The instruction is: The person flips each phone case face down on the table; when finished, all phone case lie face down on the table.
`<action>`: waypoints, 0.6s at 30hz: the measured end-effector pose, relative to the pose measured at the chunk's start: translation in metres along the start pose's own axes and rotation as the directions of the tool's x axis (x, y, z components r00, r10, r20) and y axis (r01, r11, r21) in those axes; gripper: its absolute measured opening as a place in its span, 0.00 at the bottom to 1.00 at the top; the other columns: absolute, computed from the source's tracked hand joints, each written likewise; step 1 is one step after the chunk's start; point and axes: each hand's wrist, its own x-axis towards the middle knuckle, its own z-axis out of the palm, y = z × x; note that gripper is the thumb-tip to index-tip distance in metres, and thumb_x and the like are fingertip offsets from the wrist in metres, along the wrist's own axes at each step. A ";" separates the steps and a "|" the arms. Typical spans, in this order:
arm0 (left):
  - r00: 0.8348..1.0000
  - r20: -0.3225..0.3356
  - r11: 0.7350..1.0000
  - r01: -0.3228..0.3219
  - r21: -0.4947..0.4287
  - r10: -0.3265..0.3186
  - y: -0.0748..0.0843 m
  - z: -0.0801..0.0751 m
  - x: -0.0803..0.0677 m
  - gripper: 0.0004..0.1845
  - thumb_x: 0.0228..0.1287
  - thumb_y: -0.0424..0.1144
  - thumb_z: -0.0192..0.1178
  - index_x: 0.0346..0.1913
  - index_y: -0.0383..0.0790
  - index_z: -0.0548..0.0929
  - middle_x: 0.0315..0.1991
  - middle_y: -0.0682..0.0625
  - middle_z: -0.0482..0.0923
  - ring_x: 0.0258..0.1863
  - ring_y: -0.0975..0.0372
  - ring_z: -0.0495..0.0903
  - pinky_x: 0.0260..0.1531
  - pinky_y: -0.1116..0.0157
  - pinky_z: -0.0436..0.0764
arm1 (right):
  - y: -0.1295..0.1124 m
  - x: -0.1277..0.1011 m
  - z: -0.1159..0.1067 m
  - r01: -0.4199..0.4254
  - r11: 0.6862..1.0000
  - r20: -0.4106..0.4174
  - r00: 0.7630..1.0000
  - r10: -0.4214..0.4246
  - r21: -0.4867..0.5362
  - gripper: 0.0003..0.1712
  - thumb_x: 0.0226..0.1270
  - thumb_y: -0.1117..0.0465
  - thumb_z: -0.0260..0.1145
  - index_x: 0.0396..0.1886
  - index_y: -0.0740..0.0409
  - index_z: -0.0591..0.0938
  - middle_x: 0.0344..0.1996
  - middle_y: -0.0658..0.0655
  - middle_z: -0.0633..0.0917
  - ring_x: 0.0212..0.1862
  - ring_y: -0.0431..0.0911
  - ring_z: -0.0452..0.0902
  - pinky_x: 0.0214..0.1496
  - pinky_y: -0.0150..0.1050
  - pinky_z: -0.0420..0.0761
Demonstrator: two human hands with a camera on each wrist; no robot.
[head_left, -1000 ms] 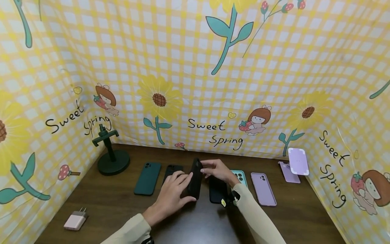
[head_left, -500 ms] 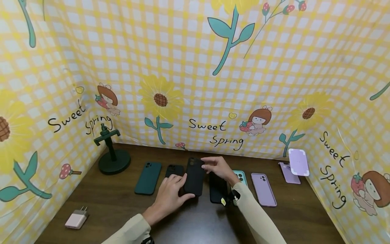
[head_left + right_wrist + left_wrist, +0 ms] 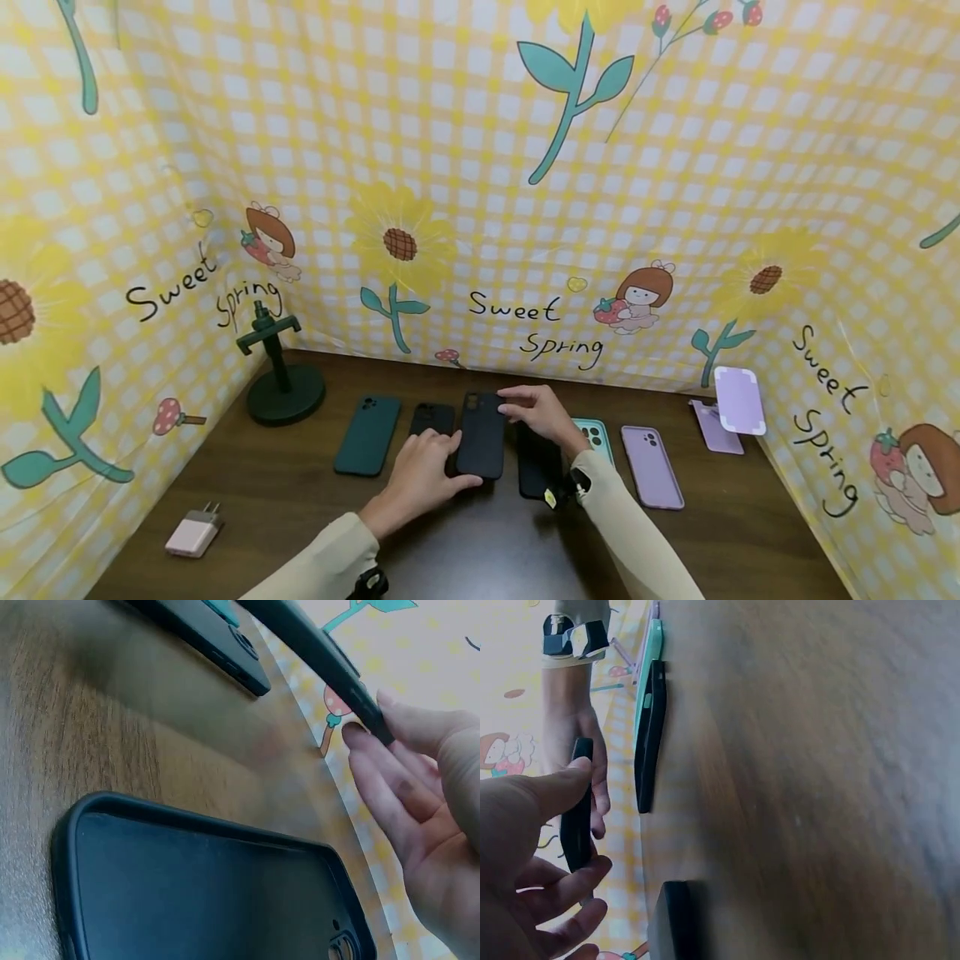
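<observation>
Both hands hold one black phone case [image 3: 480, 442] just above the table, its back and camera cutout towards the head camera. My left hand [image 3: 423, 471] pinches it at the lower left, with thumb and fingers on its edges in the left wrist view. At the upper right corner, my right hand [image 3: 542, 415] pinches it between thumb and fingers, as the right wrist view shows on the case's end [image 3: 367, 712]. A second black case [image 3: 202, 885] lies hollow side up under my right hand. Another black case [image 3: 432, 415] is partly hidden behind my left hand.
A dark green case [image 3: 367, 436] lies left, near a dark green stand [image 3: 285, 396]. To the right are a turquoise case [image 3: 596, 437], partly covered by my right wrist, a lilac case [image 3: 652, 467] and a lilac stand [image 3: 738, 402]. A charger [image 3: 193, 533] sits front left.
The held case has turned from edge-on to show its back and has tipped lower. Both hands keep their grip in nearly the same place.
</observation>
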 end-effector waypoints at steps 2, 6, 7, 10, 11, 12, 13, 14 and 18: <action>1.000 0.021 1.000 0.011 0.001 -0.011 0.001 0.002 0.003 0.44 0.48 0.68 0.64 0.60 0.37 0.78 0.49 0.46 0.83 0.40 0.57 0.76 0.37 0.61 0.69 | 0.000 0.002 0.001 0.018 0.997 0.004 1.000 -0.018 -0.070 0.18 0.62 0.56 0.68 0.52 0.52 0.83 0.51 0.56 0.84 0.42 0.51 0.85 0.43 0.44 0.83; 0.997 0.062 0.998 0.032 0.051 -0.035 0.004 0.005 0.011 0.42 0.46 0.69 0.65 0.57 0.39 0.81 0.45 0.47 0.85 0.36 0.58 0.75 0.36 0.61 0.70 | 0.001 0.006 0.004 0.039 0.973 0.013 0.999 -0.037 -0.227 0.16 0.63 0.55 0.67 0.51 0.49 0.84 0.48 0.51 0.85 0.44 0.43 0.82 0.44 0.37 0.81; 0.997 0.068 0.997 0.030 0.068 -0.034 0.005 0.005 0.013 0.41 0.46 0.69 0.65 0.55 0.40 0.82 0.42 0.47 0.85 0.34 0.58 0.75 0.35 0.61 0.70 | 0.002 0.007 0.005 0.038 0.966 0.014 0.999 -0.036 -0.256 0.16 0.63 0.55 0.67 0.51 0.48 0.84 0.48 0.50 0.85 0.45 0.42 0.82 0.45 0.37 0.81; 0.996 0.084 0.993 0.022 0.118 -0.032 0.008 0.007 0.018 0.37 0.44 0.69 0.66 0.48 0.41 0.85 0.34 0.48 0.85 0.29 0.58 0.72 0.33 0.61 0.69 | 0.004 0.008 0.007 0.015 0.948 0.017 1.000 -0.010 -0.318 0.15 0.63 0.55 0.67 0.50 0.48 0.84 0.49 0.49 0.85 0.50 0.44 0.80 0.51 0.41 0.79; 0.995 0.094 0.991 0.021 0.129 -0.033 0.009 0.009 0.018 0.35 0.43 0.69 0.66 0.45 0.42 0.85 0.31 0.49 0.84 0.28 0.58 0.70 0.32 0.61 0.68 | 0.004 0.008 0.008 0.011 0.942 0.027 1.000 -0.002 -0.334 0.16 0.63 0.55 0.67 0.50 0.49 0.84 0.49 0.50 0.85 0.52 0.45 0.80 0.53 0.43 0.79; 0.994 0.106 0.990 0.022 0.141 -0.037 0.010 0.010 0.019 0.34 0.43 0.68 0.67 0.43 0.42 0.85 0.30 0.50 0.83 0.28 0.58 0.70 0.32 0.61 0.68 | 0.005 0.007 0.009 0.004 0.934 0.041 0.999 0.011 -0.356 0.16 0.63 0.55 0.67 0.50 0.49 0.84 0.50 0.50 0.85 0.53 0.46 0.79 0.55 0.45 0.78; 0.992 0.118 0.987 0.021 0.159 -0.041 0.010 0.012 0.018 0.34 0.43 0.69 0.67 0.42 0.43 0.85 0.29 0.50 0.83 0.29 0.58 0.69 0.32 0.61 0.68 | 0.006 0.006 0.010 -0.001 0.927 0.057 0.998 0.024 -0.375 0.16 0.63 0.54 0.67 0.51 0.50 0.84 0.50 0.51 0.85 0.55 0.47 0.79 0.56 0.46 0.77; 0.991 0.130 0.985 0.022 0.170 -0.044 0.010 0.014 0.018 0.33 0.42 0.69 0.67 0.41 0.43 0.85 0.29 0.51 0.82 0.30 0.58 0.69 0.33 0.61 0.68 | 0.006 0.005 0.011 -0.008 0.919 0.071 0.997 0.040 -0.393 0.17 0.63 0.54 0.67 0.51 0.50 0.84 0.50 0.51 0.85 0.56 0.48 0.78 0.57 0.47 0.76; 0.989 0.141 0.979 0.012 0.201 -0.041 0.010 0.017 0.018 0.33 0.42 0.68 0.68 0.40 0.42 0.85 0.28 0.51 0.80 0.34 0.56 0.67 0.35 0.60 0.67 | 0.007 0.004 0.014 -0.021 0.901 0.103 0.992 0.073 -0.434 0.18 0.62 0.54 0.68 0.52 0.51 0.84 0.52 0.52 0.84 0.57 0.49 0.77 0.59 0.47 0.75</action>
